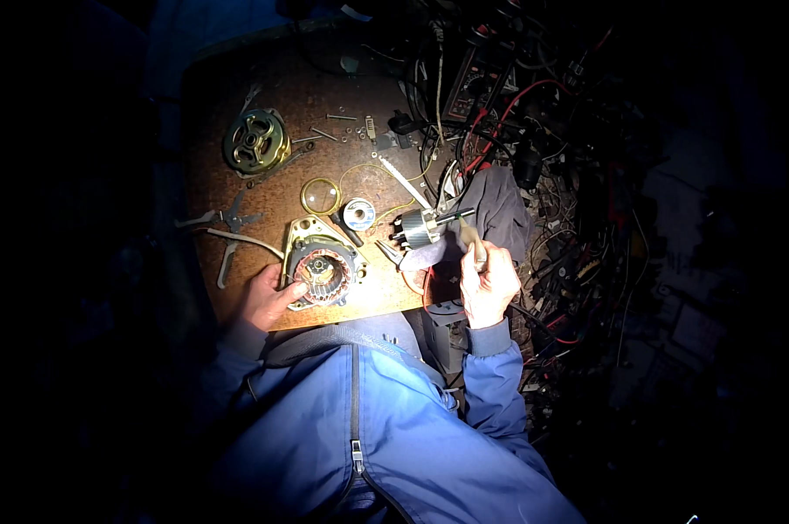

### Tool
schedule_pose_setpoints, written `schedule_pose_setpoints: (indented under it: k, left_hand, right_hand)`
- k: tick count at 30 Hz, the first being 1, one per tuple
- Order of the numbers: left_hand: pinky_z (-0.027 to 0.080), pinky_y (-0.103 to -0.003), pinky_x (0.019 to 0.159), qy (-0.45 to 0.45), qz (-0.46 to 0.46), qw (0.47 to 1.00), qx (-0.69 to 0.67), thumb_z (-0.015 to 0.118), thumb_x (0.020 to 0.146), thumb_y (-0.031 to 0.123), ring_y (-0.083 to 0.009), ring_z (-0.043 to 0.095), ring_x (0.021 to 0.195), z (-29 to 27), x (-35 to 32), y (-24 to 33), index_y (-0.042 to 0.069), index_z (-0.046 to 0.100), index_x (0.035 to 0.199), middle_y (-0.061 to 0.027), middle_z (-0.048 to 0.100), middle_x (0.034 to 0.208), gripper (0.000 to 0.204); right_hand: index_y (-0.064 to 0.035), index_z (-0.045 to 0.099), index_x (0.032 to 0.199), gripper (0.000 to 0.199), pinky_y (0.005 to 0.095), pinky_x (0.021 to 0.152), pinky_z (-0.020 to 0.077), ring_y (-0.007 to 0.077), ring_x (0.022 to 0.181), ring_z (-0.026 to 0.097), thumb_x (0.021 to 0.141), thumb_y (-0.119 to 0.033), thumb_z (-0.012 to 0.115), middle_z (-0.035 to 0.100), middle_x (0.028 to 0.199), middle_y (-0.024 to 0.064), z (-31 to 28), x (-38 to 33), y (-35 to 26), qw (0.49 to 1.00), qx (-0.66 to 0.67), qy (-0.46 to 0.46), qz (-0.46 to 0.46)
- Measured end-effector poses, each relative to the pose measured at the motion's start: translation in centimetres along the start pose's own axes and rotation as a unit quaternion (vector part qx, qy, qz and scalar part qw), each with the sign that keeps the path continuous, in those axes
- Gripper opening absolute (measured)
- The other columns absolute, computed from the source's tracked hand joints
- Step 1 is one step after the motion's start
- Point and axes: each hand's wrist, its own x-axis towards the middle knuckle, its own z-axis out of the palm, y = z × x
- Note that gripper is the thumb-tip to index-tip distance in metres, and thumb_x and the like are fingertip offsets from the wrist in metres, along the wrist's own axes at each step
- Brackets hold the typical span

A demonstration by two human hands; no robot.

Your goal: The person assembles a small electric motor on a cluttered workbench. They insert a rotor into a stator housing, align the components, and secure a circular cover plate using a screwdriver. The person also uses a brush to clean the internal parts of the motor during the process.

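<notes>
An electric motor housing (309,230) with copper windings inside lies at the table's near edge. My left hand (270,299) grips its left rim, the thumb over the windings. My right hand (490,284) is closed around a small tan tool (469,234) that looks like a flat brush; its lower part is hidden by the fingers. Just left of that tool lies the motor's rotor (419,229), its shaft (454,216) pointing right toward the tool's tip. Whether tip and shaft touch, I cannot tell.
A spool of wire (359,214) and a brass-rimmed round lens (321,196) stand behind the housing. Farther left are a round motor end cover (256,144) and a metal piece with several arms (237,216). Grey cloth (503,205), tangled cables and a multimeter (473,86) crowd the right.
</notes>
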Motion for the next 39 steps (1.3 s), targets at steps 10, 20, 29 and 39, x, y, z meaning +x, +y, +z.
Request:
schedule_pose_setpoints:
  k: [10, 20, 29, 39]
  left_hand:
    - [0.055, -0.031, 0.098, -0.002, -0.001, 1.000, 0.000, 0.085, 0.092, 0.018, -0.0158, 0.067, 0.108, -0.1, 0.1, -0.2, -0.009, 0.057, 0.133, -0.0118, 0.070, 0.120, 0.056]
    - [0.054, -0.031, 0.096, 0.004, 0.026, 0.998, 0.059, 0.084, 0.092, 0.020, -0.0153, 0.066, 0.105, -0.9, 0.2, -1.0, -0.007, 0.062, 0.129, -0.0086, 0.070, 0.117, 0.051]
    - [0.055, -0.035, 0.094, 0.047, 0.051, 0.989, 0.134, 0.088, 0.083, 0.038, -0.0171, 0.069, 0.102, -0.5, -0.3, -0.5, -0.006, 0.068, 0.120, -0.0126, 0.076, 0.110, 0.060]
    - [0.054, -0.037, 0.097, 0.046, 0.017, 0.987, 0.151, 0.092, 0.076, 0.054, -0.0193, 0.069, 0.108, -0.6, -0.2, 0.5, -0.006, 0.068, 0.123, -0.0136, 0.076, 0.114, 0.079]
  right_hand:
    - [-0.0012, 0.072, 0.098, 0.012, 0.0331, 0.057, 0.0488, 0.0230, 0.060, 0.060, 0.089, -0.005, 0.079, 0.061, 0.076, 0.0114, 0.0, -0.4, -0.1, 0.999, 0.024, -0.023, 0.001]
    - [0.0010, 0.073, 0.109, 0.018, 0.0289, 0.066, 0.0546, 0.0132, 0.070, 0.063, 0.100, -0.014, 0.074, 0.070, 0.083, 0.0060, -1.0, -0.4, 0.3, 0.865, 0.303, -0.012, 0.400]
    - [-0.0032, 0.064, 0.122, 0.025, 0.0418, 0.085, 0.0597, 0.0282, 0.096, 0.070, 0.097, -0.004, 0.067, 0.072, 0.110, 0.0139, -2.1, 6.0, 5.9, 0.626, 0.665, 0.021, 0.407]
    - [-0.0092, 0.067, 0.093, 0.012, 0.0271, 0.069, 0.0453, 0.0084, 0.077, 0.057, 0.098, -0.014, 0.076, 0.065, 0.087, -0.0020, 2.6, 29.6, 8.6, 0.859, 0.452, 0.009, 0.242]
